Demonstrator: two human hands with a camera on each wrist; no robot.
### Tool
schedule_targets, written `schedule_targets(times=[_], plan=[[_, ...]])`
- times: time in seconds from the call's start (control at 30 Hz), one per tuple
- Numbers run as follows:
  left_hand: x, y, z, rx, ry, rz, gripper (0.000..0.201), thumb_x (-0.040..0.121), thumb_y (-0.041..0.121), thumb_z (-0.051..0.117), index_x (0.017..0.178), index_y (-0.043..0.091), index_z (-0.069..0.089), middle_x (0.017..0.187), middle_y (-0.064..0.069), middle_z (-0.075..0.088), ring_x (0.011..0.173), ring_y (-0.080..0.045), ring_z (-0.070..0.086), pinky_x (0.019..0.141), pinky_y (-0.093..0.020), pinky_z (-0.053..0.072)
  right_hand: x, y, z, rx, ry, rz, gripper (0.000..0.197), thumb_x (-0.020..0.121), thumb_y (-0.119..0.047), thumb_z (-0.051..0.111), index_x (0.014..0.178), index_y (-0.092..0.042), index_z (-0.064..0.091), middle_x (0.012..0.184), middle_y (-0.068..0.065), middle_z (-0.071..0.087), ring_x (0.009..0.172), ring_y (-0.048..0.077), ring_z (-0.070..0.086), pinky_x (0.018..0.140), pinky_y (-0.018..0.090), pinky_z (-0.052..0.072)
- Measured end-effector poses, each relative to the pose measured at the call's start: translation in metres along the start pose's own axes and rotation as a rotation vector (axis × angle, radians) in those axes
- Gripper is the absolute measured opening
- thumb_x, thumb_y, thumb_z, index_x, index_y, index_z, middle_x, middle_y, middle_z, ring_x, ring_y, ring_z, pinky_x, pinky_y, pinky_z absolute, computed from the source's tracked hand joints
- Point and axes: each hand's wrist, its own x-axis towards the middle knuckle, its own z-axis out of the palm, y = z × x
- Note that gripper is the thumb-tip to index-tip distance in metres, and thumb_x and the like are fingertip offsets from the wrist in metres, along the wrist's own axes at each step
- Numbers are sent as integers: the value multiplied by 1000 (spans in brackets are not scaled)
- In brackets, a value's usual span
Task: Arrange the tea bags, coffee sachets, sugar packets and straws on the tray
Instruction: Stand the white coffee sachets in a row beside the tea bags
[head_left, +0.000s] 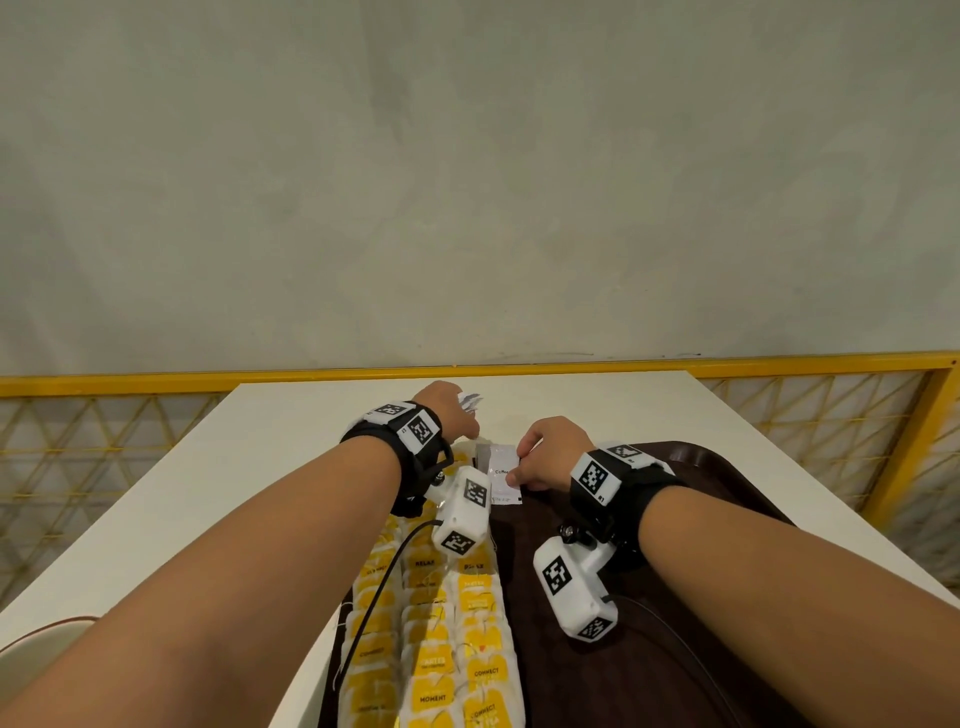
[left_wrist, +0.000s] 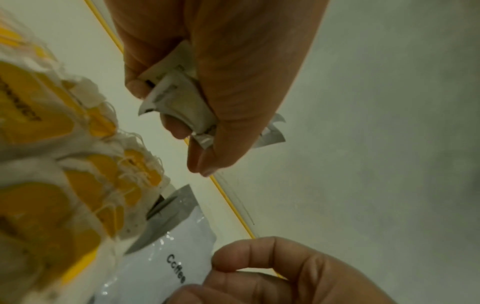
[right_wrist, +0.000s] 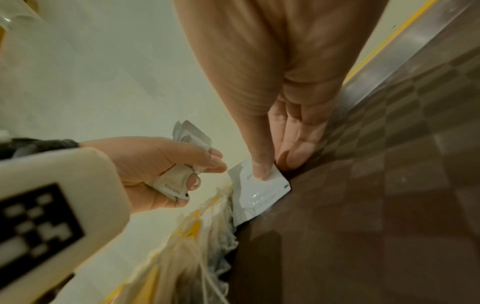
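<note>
A dark brown tray (head_left: 691, 519) lies on the white table (head_left: 260, 457). Rows of yellow-tagged tea bags (head_left: 441, 623) fill its left side. My left hand (head_left: 449, 410) hovers over the tray's far left corner and grips a bunch of white coffee sachets (left_wrist: 179, 96), which also show as coffee sachets (right_wrist: 191, 135) sticking out of the left hand (right_wrist: 166, 164). My right hand (head_left: 545, 457) pinches one white coffee sachet (head_left: 501, 475) labelled "Coffee" between thumb and fingers at the tray's far end, beside the tea bags (right_wrist: 187, 257). That coffee sachet (right_wrist: 257, 195) touches the tray (right_wrist: 376, 205).
A yellow railing with mesh (head_left: 831, 415) runs behind the table. The tray's right half (head_left: 727, 649) is bare brown surface. A white rounded object with a red cord (head_left: 36, 639) sits at the table's near left edge.
</note>
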Motion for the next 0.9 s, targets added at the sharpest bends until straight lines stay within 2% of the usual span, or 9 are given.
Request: schedule_targets(times=[0.1, 0.17, 0.23, 0.3, 0.37, 0.5, 0.67, 0.77, 0.9], plan=[[-1, -2, -3, -130, 31, -15, 52, 81, 14, 68, 129, 3, 52, 116, -14, 65, 78, -24, 60, 71, -32, 51, 1, 1, 1, -38, 4, -32, 27, 66, -15, 85, 81, -15, 62, 92, 7, 69, 89, 25, 68, 83, 41, 57], [-1, -2, -6, -175, 56, -6, 39, 82, 13, 66, 118, 5, 56, 104, -14, 66, 70, -23, 56, 64, -28, 46, 2, 2, 1, -58, 9, -54, 26, 68, -17, 84, 87, -13, 66, 93, 4, 68, 88, 21, 67, 83, 35, 56], [-2, -2, -8, -216, 81, -12, 21, 81, 12, 65, 101, 8, 58, 90, -11, 62, 66, -25, 54, 65, -30, 46, 2, 2, 1, -80, 16, -71, 27, 71, -17, 82, 94, -12, 69, 92, 1, 66, 86, 17, 64, 80, 27, 53], [-2, -3, -7, -253, 89, -25, 20, 80, 11, 66, 98, 6, 58, 85, -10, 60, 63, -25, 53, 66, -32, 46, 2, 1, 2, -89, 24, -80, 26, 72, -15, 82, 95, -13, 69, 95, 2, 68, 87, 15, 62, 78, 24, 50], [-2, -5, -6, -277, 78, -35, 29, 80, 9, 66, 107, 3, 60, 87, -12, 62, 60, -24, 51, 66, -33, 47, 2, 1, 3, -95, 32, -87, 26, 72, -14, 81, 94, -13, 68, 99, 3, 69, 88, 16, 63, 77, 23, 49], [-2, -8, -3, -288, 64, -47, 52, 80, 10, 67, 129, 3, 52, 110, -17, 66, 56, -19, 51, 61, -28, 45, 0, 1, 3, -105, 43, -88, 26, 72, -12, 80, 93, -14, 66, 100, 4, 70, 94, 19, 65, 78, 25, 50], [-7, -9, -5, -305, 57, -44, 58, 79, 12, 68, 133, 5, 49, 113, -16, 66, 57, -18, 51, 58, -25, 44, 0, 2, 2, -98, 45, -89, 29, 71, -13, 81, 96, -13, 65, 101, 5, 69, 90, 17, 63, 71, 21, 47], [-11, -8, -5, -355, 46, -37, 61, 80, 14, 71, 135, 4, 46, 111, -16, 65, 57, -16, 51, 53, -25, 42, 1, 3, 1, -88, 49, -91, 30, 71, -12, 81, 97, -12, 66, 101, 6, 69, 94, 20, 65, 75, 24, 50], [-23, -6, -5, -463, 47, 21, 38, 80, 28, 75, 108, 7, 58, 87, -7, 64, 59, -14, 54, 53, -24, 48, 1, 5, -1, -82, 41, -104, 30, 72, -13, 80, 98, -12, 65, 102, 5, 69, 95, 20, 65, 79, 26, 51]])
